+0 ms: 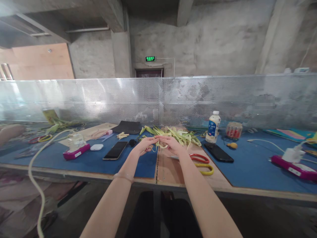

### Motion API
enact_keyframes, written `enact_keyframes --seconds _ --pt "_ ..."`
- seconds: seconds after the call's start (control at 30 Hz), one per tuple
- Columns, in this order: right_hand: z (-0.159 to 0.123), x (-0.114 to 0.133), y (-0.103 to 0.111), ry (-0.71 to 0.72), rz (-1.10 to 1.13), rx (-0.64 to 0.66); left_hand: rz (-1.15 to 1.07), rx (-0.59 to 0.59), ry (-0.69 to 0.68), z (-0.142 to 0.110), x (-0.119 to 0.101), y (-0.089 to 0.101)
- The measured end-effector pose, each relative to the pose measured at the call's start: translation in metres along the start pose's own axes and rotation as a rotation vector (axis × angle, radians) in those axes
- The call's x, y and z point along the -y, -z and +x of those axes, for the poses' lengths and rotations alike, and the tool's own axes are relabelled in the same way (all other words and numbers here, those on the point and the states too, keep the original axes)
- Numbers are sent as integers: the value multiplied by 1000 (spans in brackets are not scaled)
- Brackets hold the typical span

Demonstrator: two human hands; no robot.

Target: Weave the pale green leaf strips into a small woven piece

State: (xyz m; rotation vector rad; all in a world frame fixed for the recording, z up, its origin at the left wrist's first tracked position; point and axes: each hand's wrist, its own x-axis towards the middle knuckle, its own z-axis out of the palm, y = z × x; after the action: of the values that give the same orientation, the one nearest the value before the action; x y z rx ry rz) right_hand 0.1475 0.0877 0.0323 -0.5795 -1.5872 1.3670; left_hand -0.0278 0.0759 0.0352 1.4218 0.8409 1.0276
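My left hand [145,145] and my right hand [170,144] meet over the middle of the table, fingertips close together. A thin pale corn husk strip [162,146] is pinched between them, with a loop hanging below the fingers. Just behind lies a heap of pale green corn husks [185,136]. Scissors with one red and one yellow handle [206,169] rest partly under my right forearm, blades mostly hidden by it.
Left of my hands lie a phone [115,150], a white earbud case [96,147] and a purple power strip [76,152]. A bottle [213,128], another phone [218,153] and a second purple power strip [293,168] are to the right. A perforated metal screen [210,96] stands behind.
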Motion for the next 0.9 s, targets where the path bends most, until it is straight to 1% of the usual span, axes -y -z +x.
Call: enact_keyframes --seconds 0.07,0.1,0.23,0.47,0.73,0.9 --pt "2 -2 -2 34 -78 -38 -27 44 -7 1 1 1" --pt "3 -3 -2 42 -110 -57 -28 48 -6 1 2 2" --pt "5 -6 -1 34 -194 -105 -17 32 2 3 4 3" --pt "7 -9 -1 59 -280 -172 28 43 30 1 4 1" --pt "11 -9 -1 90 -344 -219 81 58 51 -2 2 -2" --pt "15 -12 3 107 -300 -228 101 77 70 -3 2 -3"
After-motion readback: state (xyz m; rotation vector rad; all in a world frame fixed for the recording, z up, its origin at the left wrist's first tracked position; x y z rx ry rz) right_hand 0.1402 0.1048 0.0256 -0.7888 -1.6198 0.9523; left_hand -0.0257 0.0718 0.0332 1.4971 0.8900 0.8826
